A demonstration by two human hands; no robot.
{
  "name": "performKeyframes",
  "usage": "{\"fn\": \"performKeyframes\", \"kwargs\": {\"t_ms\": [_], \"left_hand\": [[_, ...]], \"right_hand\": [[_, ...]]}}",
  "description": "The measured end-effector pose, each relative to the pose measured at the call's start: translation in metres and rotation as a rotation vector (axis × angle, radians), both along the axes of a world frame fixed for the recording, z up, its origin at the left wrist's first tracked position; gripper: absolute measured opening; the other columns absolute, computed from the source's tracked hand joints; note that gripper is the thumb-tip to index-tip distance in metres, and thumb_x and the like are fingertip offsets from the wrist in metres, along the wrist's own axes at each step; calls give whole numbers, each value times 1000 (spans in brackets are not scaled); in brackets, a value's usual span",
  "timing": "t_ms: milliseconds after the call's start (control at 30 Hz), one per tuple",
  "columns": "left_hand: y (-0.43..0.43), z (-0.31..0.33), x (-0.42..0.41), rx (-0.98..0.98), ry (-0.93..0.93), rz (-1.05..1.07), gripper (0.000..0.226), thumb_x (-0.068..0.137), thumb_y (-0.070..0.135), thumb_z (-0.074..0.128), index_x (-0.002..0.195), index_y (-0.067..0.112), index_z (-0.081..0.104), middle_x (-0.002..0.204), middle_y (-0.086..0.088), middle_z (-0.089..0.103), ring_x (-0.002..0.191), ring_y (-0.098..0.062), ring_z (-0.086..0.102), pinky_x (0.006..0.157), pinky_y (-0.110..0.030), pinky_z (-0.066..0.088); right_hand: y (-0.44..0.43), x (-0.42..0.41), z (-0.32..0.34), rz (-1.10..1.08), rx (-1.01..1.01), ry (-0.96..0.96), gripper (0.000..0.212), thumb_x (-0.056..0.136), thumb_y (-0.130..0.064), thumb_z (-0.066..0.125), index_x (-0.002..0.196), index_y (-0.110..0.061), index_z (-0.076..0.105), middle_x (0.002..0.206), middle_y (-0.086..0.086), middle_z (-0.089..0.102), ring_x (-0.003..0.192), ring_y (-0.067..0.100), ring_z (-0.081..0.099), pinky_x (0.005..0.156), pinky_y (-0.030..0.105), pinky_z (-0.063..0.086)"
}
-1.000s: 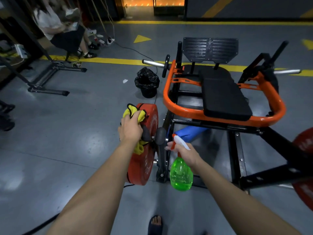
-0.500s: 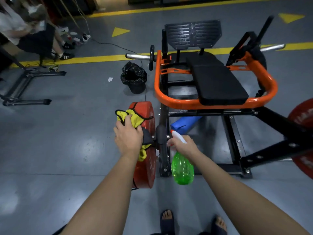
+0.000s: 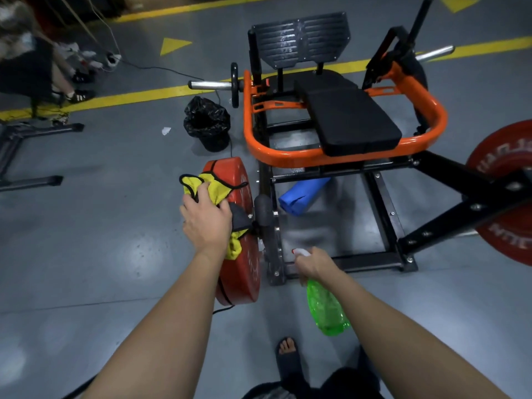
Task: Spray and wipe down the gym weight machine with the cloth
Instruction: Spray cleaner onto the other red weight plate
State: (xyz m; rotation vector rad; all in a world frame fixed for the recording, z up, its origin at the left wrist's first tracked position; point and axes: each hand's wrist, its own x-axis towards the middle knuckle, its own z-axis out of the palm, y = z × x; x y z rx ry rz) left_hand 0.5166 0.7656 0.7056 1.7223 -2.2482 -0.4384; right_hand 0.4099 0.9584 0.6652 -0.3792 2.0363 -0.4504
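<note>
left hand [image 3: 205, 223] presses the yellow cloth [image 3: 211, 187] flat on the red weight plate [image 3: 240, 226] | right hand [image 3: 312, 264] is closed around the green spray bottle [image 3: 325, 308], held low near the black frame [image 3: 272, 249] | orange bar [image 3: 288, 156] and black seat pad [image 3: 351, 122] sit farther back

Yellow cloth with black edging [image 3: 211, 187], gathered under the left hand [image 3: 207, 223]; round red rubber weight plate [image 3: 240, 272] with faint pale lettering, and a second red plate with white lettering [image 3: 506, 168] at the right edge. Translucent green plastic spray bottle [image 3: 326, 309] with a white-and-red nozzle, in the right hand [image 3: 315, 264]; weight machine with bright orange curved tube frame [image 3: 288, 156], black padded seat [image 3: 351, 122], black ribbed back plate [image 3: 300, 38]. Blue rolled mat [image 3: 302, 195]; glossy black bin bag [image 3: 207, 119]; grey floor [image 3: 115, 226] with yellow stripes and yellow triangles.
</note>
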Motion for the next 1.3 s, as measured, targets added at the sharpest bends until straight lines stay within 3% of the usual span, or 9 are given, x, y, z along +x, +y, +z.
{"fn": "performKeyframes", "kwargs": {"t_ms": [67, 300, 467, 600, 833, 933, 1000, 1167, 1300], "left_hand": [[0, -1, 1, -1, 0, -8, 52, 95, 38, 61, 143, 29, 44, 130, -15, 47, 115, -37, 48, 80, -52, 51], [2, 0, 2, -12, 6, -10, 53, 95, 40, 62, 143, 28, 45, 129, -16, 48, 117, -37, 48, 80, -53, 49], [1, -3, 2, -22, 20, -25, 53, 93, 40, 64, 142, 27, 46, 130, -17, 48, 116, -39, 48, 81, -53, 49], [1, -4, 4, -29, 5, -19, 53, 92, 41, 64, 141, 28, 45, 127, -16, 48, 115, -38, 49, 82, -53, 50], [-1, -5, 3, -57, 11, -52, 55, 91, 38, 68, 141, 27, 48, 128, -16, 51, 111, -37, 51, 81, -52, 51], [-1, -4, 4, -65, 37, -73, 54, 89, 33, 69, 139, 26, 52, 130, -15, 53, 112, -37, 51, 83, -53, 50], [-1, -3, 6, -67, 46, -89, 53, 88, 29, 69, 139, 25, 54, 133, -14, 53, 115, -38, 50, 86, -54, 50], [-3, 1, 5, -62, -8, -134, 51, 87, 23, 72, 136, 25, 58, 135, -12, 56, 119, -37, 50, 89, -53, 47], [-10, 14, -4, -62, -131, -204, 42, 90, 25, 71, 130, 24, 58, 125, -10, 56, 119, -33, 47, 86, -49, 45]], "right_hand": [[7, -1, -7, -56, -18, -3, 24, 99, -27, 55, 84, -11, 64, 89, 16, 68, 94, 28, 64, 82, 31, 48], [-5, -18, -3, -195, -269, 64, 25, 86, -32, 61, 80, -10, 70, 71, 9, 67, 68, 19, 59, 71, 34, 54], [-36, -26, 23, -209, -335, 158, 32, 74, -35, 48, 86, -14, 69, 87, 8, 73, 86, 32, 66, 76, 39, 54], [-48, -25, 32, -158, -223, 199, 24, 87, -24, 52, 101, -12, 68, 93, 9, 67, 86, 33, 61, 73, 32, 46], [-16, -3, 13, -111, -388, 244, 10, 90, -24, 55, 82, -20, 60, 76, 1, 67, 73, 21, 62, 72, 37, 52], [-13, -1, 20, -199, -456, 233, 19, 96, -16, 56, 107, -31, 58, 85, -9, 61, 74, 8, 55, 65, 23, 40], [-13, -4, 24, -255, -447, 221, 21, 98, -20, 56, 117, -22, 49, 91, -5, 60, 77, 12, 55, 64, 28, 39], [-15, -18, 26, -338, -425, 292, 22, 97, -27, 58, 100, -6, 53, 82, 4, 61, 74, 21, 58, 65, 36, 42], [-21, -29, 26, -324, -511, 375, 32, 96, -31, 66, 84, -1, 63, 75, 14, 65, 72, 25, 59, 62, 28, 41]]}}
